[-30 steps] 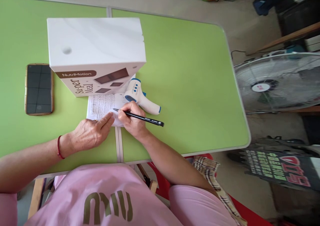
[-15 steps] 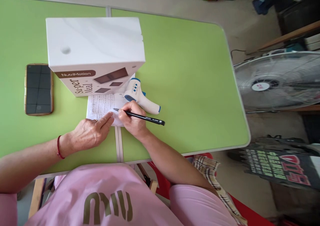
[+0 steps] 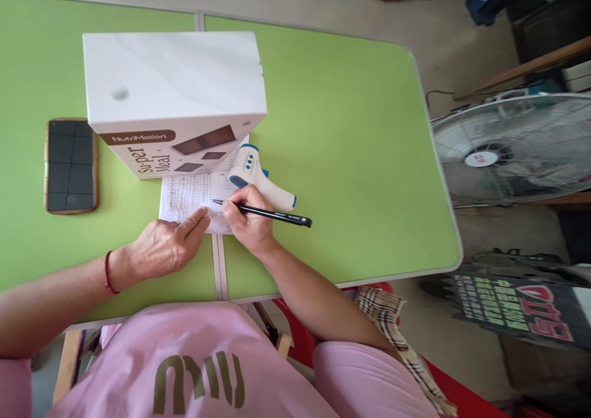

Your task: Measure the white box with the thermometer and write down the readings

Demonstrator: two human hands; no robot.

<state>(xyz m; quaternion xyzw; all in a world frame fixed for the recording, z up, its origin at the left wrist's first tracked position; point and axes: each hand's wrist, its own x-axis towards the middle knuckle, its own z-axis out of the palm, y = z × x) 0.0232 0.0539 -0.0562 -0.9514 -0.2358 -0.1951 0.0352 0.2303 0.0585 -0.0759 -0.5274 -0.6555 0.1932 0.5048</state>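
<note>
A black pen [image 3: 277, 215] is pinched in my right hand [image 3: 250, 220], its tip at the written lines on a white sheet of paper [image 3: 189, 193]. My left hand [image 3: 168, 245] lies with fingers stretched out over the sheet's near edge, pressing on it and holding nothing. A white box [image 3: 178, 76] printed "NutriMotion Super Meal" stands upright on the paper's far part and hides some of it. Just beyond my right hand, a white and blue infrared thermometer [image 3: 261, 181] lies on its side, partly over the paper.
The green folding table [image 3: 351, 147] has a metal seam down its middle. On the left lies a phone [image 3: 71, 165] in a brown case. A round fan [image 3: 503, 153] stands past the table's right edge, with a dark printed bag [image 3: 517, 307] below it.
My right hand and the pen have shifted slightly to the right along the paper. My left hand has stayed in place.
</note>
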